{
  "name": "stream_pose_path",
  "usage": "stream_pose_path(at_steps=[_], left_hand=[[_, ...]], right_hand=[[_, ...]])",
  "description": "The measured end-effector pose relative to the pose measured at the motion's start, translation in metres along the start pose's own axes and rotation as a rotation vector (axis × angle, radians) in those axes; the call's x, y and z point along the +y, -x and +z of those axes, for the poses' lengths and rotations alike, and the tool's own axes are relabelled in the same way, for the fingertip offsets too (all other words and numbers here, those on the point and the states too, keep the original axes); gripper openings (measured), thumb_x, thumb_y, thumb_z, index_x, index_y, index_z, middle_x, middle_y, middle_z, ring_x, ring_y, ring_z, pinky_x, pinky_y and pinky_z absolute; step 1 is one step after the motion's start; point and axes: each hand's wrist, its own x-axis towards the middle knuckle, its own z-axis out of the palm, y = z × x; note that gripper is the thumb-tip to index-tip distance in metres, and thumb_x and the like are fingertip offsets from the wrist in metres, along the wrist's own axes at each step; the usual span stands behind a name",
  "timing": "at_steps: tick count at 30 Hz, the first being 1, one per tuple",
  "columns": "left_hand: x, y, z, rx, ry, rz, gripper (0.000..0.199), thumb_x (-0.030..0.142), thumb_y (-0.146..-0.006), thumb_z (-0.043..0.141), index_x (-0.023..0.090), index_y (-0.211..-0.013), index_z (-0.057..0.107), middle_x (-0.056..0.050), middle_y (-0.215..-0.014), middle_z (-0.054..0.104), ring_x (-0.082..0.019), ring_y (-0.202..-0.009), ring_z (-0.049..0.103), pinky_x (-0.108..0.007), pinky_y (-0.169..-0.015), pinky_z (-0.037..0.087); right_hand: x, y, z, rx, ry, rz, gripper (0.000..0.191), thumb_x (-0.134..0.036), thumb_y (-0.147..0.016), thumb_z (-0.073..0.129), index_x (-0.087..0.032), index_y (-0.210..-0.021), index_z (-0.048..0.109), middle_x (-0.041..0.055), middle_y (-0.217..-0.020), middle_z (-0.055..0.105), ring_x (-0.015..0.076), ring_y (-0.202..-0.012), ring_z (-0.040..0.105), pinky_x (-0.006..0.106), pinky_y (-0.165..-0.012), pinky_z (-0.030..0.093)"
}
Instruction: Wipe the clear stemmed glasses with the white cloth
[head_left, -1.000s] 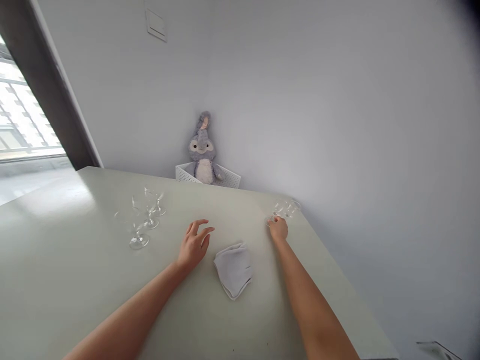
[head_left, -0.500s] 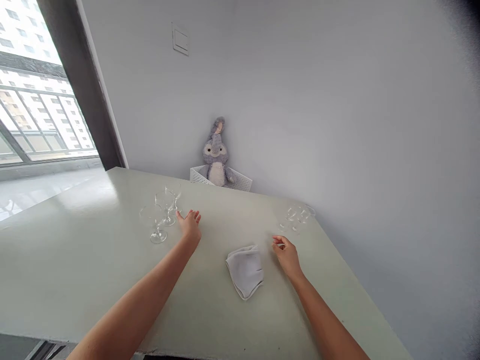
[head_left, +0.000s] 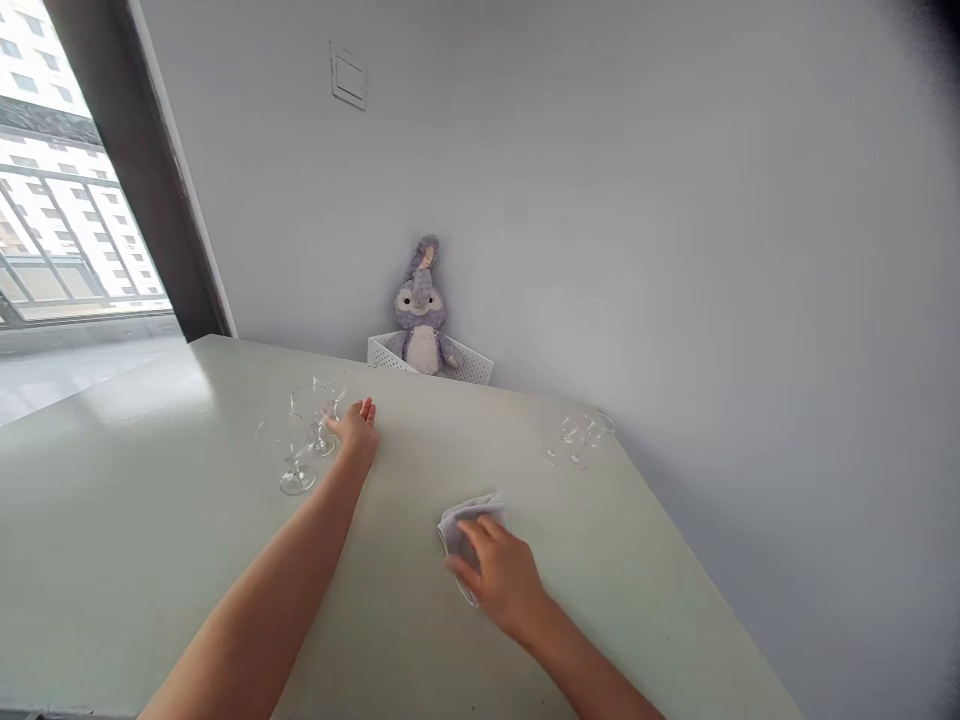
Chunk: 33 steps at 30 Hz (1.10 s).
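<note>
My left hand (head_left: 355, 430) reaches over the table at the stemmed glasses, thumb apart from the stretched fingers. It is nearest the far glass (head_left: 335, 388), which it partly covers; whether it touches the glass I cannot tell. Two more clear glasses stand to its left, a middle glass (head_left: 321, 446) and a front glass (head_left: 298, 479). Over a folded pale grey cloth (head_left: 454, 524), my right hand (head_left: 501, 572) spreads its fingers, slightly blurred, and hides much of it. Contact with the cloth is unclear.
Several clear glasses (head_left: 581, 430) sit at the table's right edge, hard to make out. Behind the pale table (head_left: 420, 640), a grey plush rabbit (head_left: 421, 310) sits in a white perforated basket (head_left: 477, 368). Walls border the back and right; a window (head_left: 71, 220) is at left.
My right hand has moved left from beside the cloth to over it. My left hand has turned and moved slightly closer to the far glass. The whole view has shifted a little.
</note>
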Motion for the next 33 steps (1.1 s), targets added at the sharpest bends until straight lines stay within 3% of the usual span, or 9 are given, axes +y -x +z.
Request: stream_pose_path(at_steps=[3, 7, 12, 15, 18, 23, 25, 29, 33], left_hand=[[0.004, -0.003, 0.0, -0.002, 0.003, -0.017, 0.061, 0.006, -0.074, 0.048, 0.037, -0.118, 0.02, 0.002, -0.093, 0.052, -0.005, -0.077, 0.062, -0.018, -0.073, 0.049], [0.005, 0.002, -0.002, -0.053, 0.005, -0.091, 0.046, 0.003, -0.072, 0.048, 0.03, -0.106, 0.032, 0.0, -0.092, 0.053, -0.005, -0.074, 0.062, -0.02, -0.075, 0.049], [-0.001, 0.019, -0.009, -0.242, 0.028, -0.241, 0.03, -0.004, -0.067, 0.042, 0.019, -0.086, 0.044, -0.007, -0.093, 0.056, -0.012, -0.086, 0.062, -0.026, -0.078, 0.05], [-0.002, 0.032, -0.013, -0.338, 0.065, -0.31, 0.023, -0.002, -0.066, 0.04, 0.015, -0.08, 0.045, -0.012, -0.096, 0.056, -0.019, -0.093, 0.061, -0.031, -0.078, 0.051], [0.0, 0.044, -0.016, -0.409, 0.129, -0.375, 0.012, 0.008, -0.072, 0.041, 0.013, -0.082, 0.045, -0.018, -0.102, 0.054, -0.026, -0.098, 0.059, -0.039, -0.077, 0.052], [0.004, 0.059, -0.018, -0.431, 0.178, -0.478, 0.023, 0.035, -0.082, 0.045, 0.013, -0.08, 0.045, -0.022, -0.103, 0.053, -0.03, -0.1, 0.057, -0.036, -0.068, 0.055], [0.004, 0.069, -0.019, -0.462, 0.115, -0.489, 0.021, 0.034, -0.08, 0.05, 0.013, -0.079, 0.046, -0.018, -0.096, 0.057, -0.027, -0.098, 0.059, -0.034, -0.069, 0.055], [-0.001, 0.105, -0.025, -0.668, 0.009, -0.518, 0.017, 0.03, -0.076, 0.058, 0.014, -0.08, 0.052, -0.01, -0.085, 0.061, -0.024, -0.096, 0.06, -0.035, -0.079, 0.051], [-0.007, 0.138, -0.035, -0.82, -0.052, -0.503, 0.018, 0.031, -0.075, 0.06, 0.017, -0.083, 0.055, -0.005, -0.084, 0.062, -0.02, -0.085, 0.062, -0.033, -0.075, 0.05]], right_hand=[[-0.007, 0.001, 0.021, -0.073, 0.187, 0.023, 0.053, -0.045, -0.063, 0.066, -0.018, -0.108, 0.056, 0.0131, -0.099, 0.058, 0.0315, -0.087, 0.054, 0.04, -0.067, 0.043], [0.0, -0.002, 0.034, -0.072, 0.174, 0.066, 0.022, -0.019, -0.074, 0.052, -0.02, -0.094, 0.059, 0.0094, -0.094, 0.06, 0.0249, -0.078, 0.057, 0.035, -0.065, 0.042], [0.022, -0.009, 0.019, 0.112, -0.388, 0.237, 0.01, -0.019, -0.073, 0.045, -0.02, -0.069, 0.054, 0.0003, -0.066, 0.054, 0.0146, -0.061, 0.051, 0.026, -0.058, 0.037], [0.029, -0.012, -0.002, 0.187, -0.87, 0.481, 0.01, -0.028, -0.069, 0.05, -0.02, -0.065, 0.048, -0.0041, -0.055, 0.043, 0.0108, -0.049, 0.041, 0.022, -0.047, 0.031], [0.027, -0.01, -0.024, 0.19, -1.218, 0.589, 0.014, -0.032, -0.066, 0.055, -0.02, -0.067, 0.048, -0.0056, -0.054, 0.04, 0.0097, -0.046, 0.037, 0.021, -0.044, 0.029], [0.016, -0.007, -0.041, 0.175, -1.42, 0.549, 0.013, -0.029, -0.063, 0.06, -0.019, -0.066, 0.051, -0.0049, -0.054, 0.042, 0.0097, -0.047, 0.038, 0.022, -0.045, 0.031], [0.011, -0.008, -0.043, 0.177, -1.493, 0.531, 0.013, -0.028, -0.063, 0.062, -0.019, -0.065, 0.052, -0.0047, -0.054, 0.043, 0.0094, -0.047, 0.038, 0.022, -0.046, 0.032], [-0.006, -0.021, -0.051, 0.287, -1.539, 0.444, 0.015, -0.03, -0.066, 0.063, -0.019, -0.066, 0.053, -0.004, -0.057, 0.046, 0.0096, -0.05, 0.042, 0.022, -0.047, 0.035], [-0.028, -0.037, -0.051, 0.325, -1.363, 0.217, 0.031, -0.044, -0.078, 0.048, -0.022, -0.097, 0.057, 0.0047, -0.091, 0.06, 0.0166, -0.07, 0.056, 0.026, -0.053, 0.043]])
